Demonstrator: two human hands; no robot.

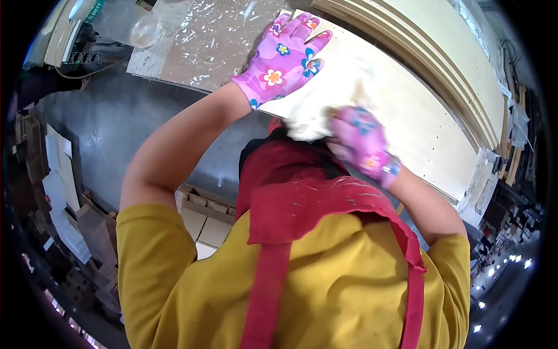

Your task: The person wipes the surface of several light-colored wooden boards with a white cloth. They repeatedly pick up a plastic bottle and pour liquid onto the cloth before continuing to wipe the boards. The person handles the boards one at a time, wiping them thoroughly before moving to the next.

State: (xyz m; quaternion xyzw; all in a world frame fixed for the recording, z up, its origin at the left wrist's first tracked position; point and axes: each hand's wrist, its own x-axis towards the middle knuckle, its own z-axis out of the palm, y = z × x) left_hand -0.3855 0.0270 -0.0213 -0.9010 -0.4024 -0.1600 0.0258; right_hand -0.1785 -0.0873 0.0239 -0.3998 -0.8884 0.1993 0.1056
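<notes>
A long pale wooden board [424,131] lies across the table in front of me. My left hand [285,61], in a purple flowered work glove, rests on the board's left end with its fingers spread, holding nothing. Near the board's front edge, my right hand [360,139], in a matching glove, is closed on a white cloth [311,116]. The cloth lies bunched against the board, and both it and the hand are smeared by motion. Small dark holes dot the board's right part.
Several pale boards [407,46] are stacked along the far side. Left of my board, the brown tabletop [212,43] is spattered white, with a clear plastic container [145,31] at its far left. Tan boxes [203,224] stand below me; stacked pieces [64,198] line the left.
</notes>
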